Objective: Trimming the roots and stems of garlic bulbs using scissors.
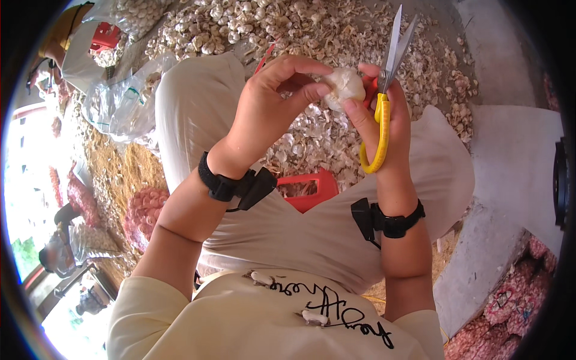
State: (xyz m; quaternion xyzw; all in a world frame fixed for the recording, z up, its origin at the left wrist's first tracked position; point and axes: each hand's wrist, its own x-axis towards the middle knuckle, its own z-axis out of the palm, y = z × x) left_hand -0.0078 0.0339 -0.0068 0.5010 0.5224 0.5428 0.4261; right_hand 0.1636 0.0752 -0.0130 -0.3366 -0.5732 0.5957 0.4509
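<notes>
Where the round white garlic bulb (346,90) sits: between my two hands, touching both, just left of the blades.
Left hand (267,102): narrow, thumb and forefinger pinching the bulb's left side.
Right hand (398,126): holding yellow-handled steel scissors (384,111), thumb against the bulb.
Scissors' long axis: pointing away from me, blades parted.
Clear plastic bag, upper left (103,13): holds garlic bulbs.
Pink mesh sacks, lower right (509,305): filled with pale bulbs.

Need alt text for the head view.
A person's left hand and right hand hold a white garlic bulb; yellow-handled scissors, blades parted and pointing away, are also in the right hand. Loose peelings and heaped garlic lie beyond.
</notes>
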